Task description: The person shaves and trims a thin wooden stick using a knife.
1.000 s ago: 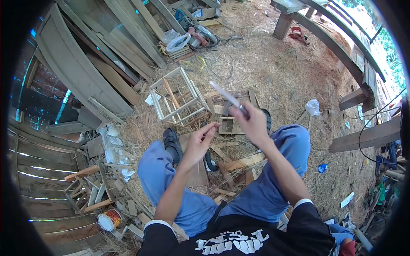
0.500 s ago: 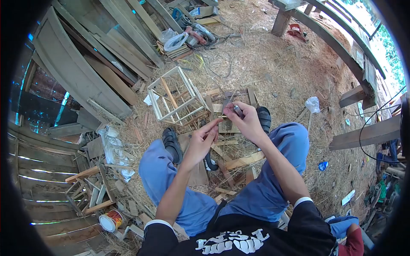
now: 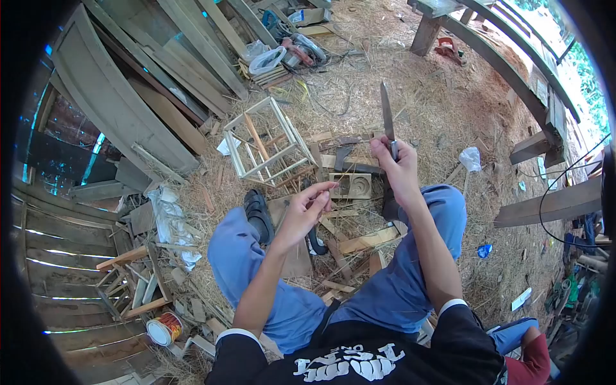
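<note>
My right hand (image 3: 399,168) is closed around the handle of a knife (image 3: 386,110), its long blade pointing away from me. Over the floor between my knees, my left hand (image 3: 303,212) has its thumb and fingers pinched together. Something thin may be in that pinch, but it is too small to make out. Below and between the hands lies a wooden block (image 3: 359,187) with a round recess. A small frame of thin wooden sticks (image 3: 269,151) stands beyond my left foot.
Wood scraps (image 3: 369,241) and straw cover the ground around my feet. Boards (image 3: 160,77) lean at the left, near a paint can (image 3: 165,329). Power tools (image 3: 301,50) lie at the back. A wooden bench (image 3: 497,64) stands at the right. Another person's sleeve (image 3: 531,359) shows at lower right.
My right hand has moved right and away from my left hand, and the knife blade now shows in full. The left hand has stayed almost in place.
</note>
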The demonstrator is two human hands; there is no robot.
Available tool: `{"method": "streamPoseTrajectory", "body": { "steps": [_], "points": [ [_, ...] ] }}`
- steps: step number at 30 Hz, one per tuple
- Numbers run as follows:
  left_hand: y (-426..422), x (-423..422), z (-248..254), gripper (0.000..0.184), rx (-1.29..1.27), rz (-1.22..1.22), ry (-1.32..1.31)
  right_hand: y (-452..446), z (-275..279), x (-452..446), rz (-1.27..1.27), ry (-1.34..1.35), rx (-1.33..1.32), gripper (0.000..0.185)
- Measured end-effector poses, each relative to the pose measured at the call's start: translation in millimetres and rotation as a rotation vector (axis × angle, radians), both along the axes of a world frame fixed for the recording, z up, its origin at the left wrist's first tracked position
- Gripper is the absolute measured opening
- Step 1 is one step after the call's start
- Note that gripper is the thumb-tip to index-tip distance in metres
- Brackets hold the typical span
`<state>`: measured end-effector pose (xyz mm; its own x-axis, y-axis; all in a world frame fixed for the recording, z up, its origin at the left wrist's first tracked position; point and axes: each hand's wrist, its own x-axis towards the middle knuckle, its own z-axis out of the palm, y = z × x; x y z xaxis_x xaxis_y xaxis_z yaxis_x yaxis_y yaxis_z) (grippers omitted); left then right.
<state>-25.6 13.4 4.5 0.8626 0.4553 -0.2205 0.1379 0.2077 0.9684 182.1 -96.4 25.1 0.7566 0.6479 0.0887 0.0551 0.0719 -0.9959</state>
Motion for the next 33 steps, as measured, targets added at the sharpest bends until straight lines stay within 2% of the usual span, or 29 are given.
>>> {"method": "streamPoseTrajectory", "body": {
  "steps": [5, 7, 10, 13, 14, 17, 24, 33],
  "points": [
    [4.1, -1.8, -4.1, 0.032, -0.007, -0.013, 0.008, -1.2, -6.0, 2.6, 0.011, -0.084, -0.027, 0.021],
    [3.6, -1.3, -2.9, 0.031, -0.052, 0.055, -0.023, 2.2, -7.7, -3.5, 0.028, -0.166, -0.036, 0.023],
    [2.8, 0.6, -0.1, 0.03, -0.131, 0.141, -0.066, -1.1, 1.4, -20.6, 0.135, -0.245, -0.194, 0.028],
    [4.7, -0.2, -7.6, 0.029, -0.214, 0.193, -0.126, 0.3, 1.3, -36.5, 0.212, -0.562, -0.259, 0.031],
    [5.6, -0.7, -11.9, 0.029, -0.24, 0.207, -0.15, 2.0, 0.4, -36.2, 0.312, -0.661, -0.23, 0.029],
    [5.4, -2.7, -18.5, 0.029, -0.22, 0.218, -0.157, 2.9, -8.2, -42.8, 0.38, -0.775, -0.194, 0.028],
    [1.2, -5.1, -6.4, 0.036, -0.348, 0.16, -0.2, 4.3, -7.2, -36.6, 0.407, -0.962, -0.082, 0.031],
    [-3.1, -8.5, -6.1, 0.04, -0.237, 0.149, -0.13, 3.0, -4.2, -30.4, 0.4, -1.097, -0.033, 0.033]
  ]
}}
